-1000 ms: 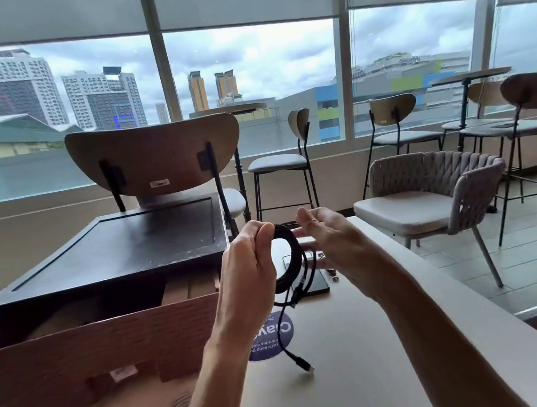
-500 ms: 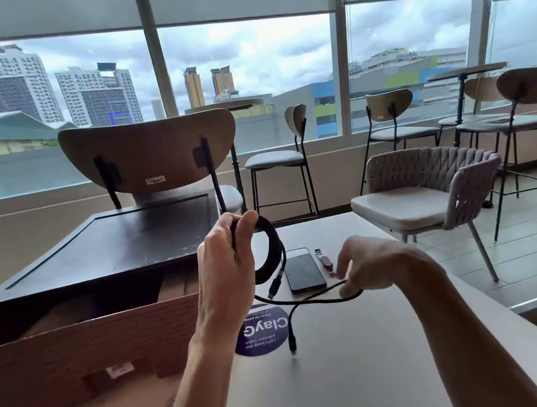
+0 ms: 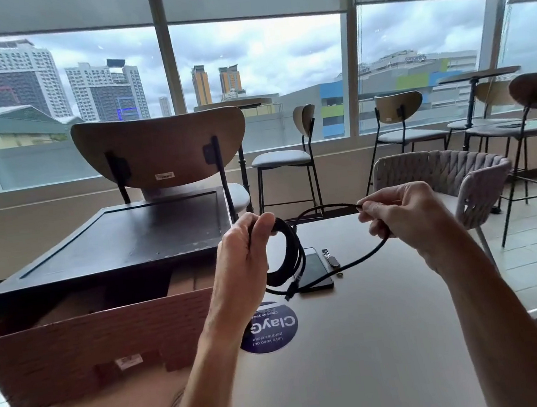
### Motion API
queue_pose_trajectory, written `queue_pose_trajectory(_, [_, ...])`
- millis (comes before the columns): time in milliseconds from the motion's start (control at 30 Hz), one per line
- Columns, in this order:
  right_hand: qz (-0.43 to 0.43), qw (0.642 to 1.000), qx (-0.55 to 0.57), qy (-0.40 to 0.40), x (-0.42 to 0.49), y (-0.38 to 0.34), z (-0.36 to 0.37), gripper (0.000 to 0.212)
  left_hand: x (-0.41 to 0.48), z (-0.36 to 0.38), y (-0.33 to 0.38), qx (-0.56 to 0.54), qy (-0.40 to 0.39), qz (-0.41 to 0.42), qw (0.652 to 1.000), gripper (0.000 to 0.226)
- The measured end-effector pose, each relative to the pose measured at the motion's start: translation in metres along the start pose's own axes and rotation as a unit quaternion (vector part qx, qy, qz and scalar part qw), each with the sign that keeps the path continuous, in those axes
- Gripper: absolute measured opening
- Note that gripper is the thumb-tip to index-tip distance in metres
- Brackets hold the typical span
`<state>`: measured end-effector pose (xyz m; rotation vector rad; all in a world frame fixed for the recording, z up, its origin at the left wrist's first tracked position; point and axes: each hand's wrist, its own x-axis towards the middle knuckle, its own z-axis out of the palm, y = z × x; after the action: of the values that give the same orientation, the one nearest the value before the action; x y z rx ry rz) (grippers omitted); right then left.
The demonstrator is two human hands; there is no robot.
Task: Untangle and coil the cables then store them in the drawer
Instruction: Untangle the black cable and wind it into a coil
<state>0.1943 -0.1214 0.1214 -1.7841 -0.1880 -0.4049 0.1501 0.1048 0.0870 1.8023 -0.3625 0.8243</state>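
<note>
A black cable (image 3: pixel 287 251) is partly wound into a coil that my left hand (image 3: pixel 244 266) grips at its top, held above the table. My right hand (image 3: pixel 405 214) pinches the loose stretch of the same cable, which arcs from the coil up to my fingers and loops back down beneath them. A plug end hangs below the coil. On the left stands the open brown drawer (image 3: pixel 92 344) under a black top (image 3: pixel 124 240).
A phone (image 3: pixel 314 268) and a wristwatch (image 3: pixel 332 259) lie on the table (image 3: pixel 362 360) behind the coil. A round blue sticker (image 3: pixel 269 328) is under my left wrist. A wooden chair (image 3: pixel 160 148) stands behind the drawer unit, a woven armchair (image 3: pixel 452 182) to the right.
My right hand has risen from low over the table to coil height, carrying the loose cable up into an arc. The left hand keeps its grip on the coil.
</note>
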Motion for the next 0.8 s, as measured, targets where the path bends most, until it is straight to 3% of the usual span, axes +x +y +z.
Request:
queue_pose_trajectory(200, [0.067, 0.985, 0.143, -0.069, -0.004, -0.006, -0.005, 0.015, -0.002, 0.01, -0.004, -0.083, 0.018, -0.002, 0.996, 0.038])
queue_pose_trajectory(333, [0.096, 0.972, 0.181, -0.114, -0.006, -0.008, -0.004, 0.014, -0.003, 0.019, -0.004, -0.138, 0.029, -0.035, 0.989, 0.046])
queue_pose_trajectory(500, [0.081, 0.978, 0.105, -0.161, -0.009, -0.006, 0.011, 0.015, -0.006, 0.023, 0.008, -0.206, 0.038, -0.06, 0.976, 0.037])
queue_pose_trajectory(800, [0.05, 0.984, -0.007, -0.172, -0.012, -0.002, 0.02, 0.014, -0.004, 0.023, 0.008, -0.212, 0.009, -0.08, 0.974, 0.039])
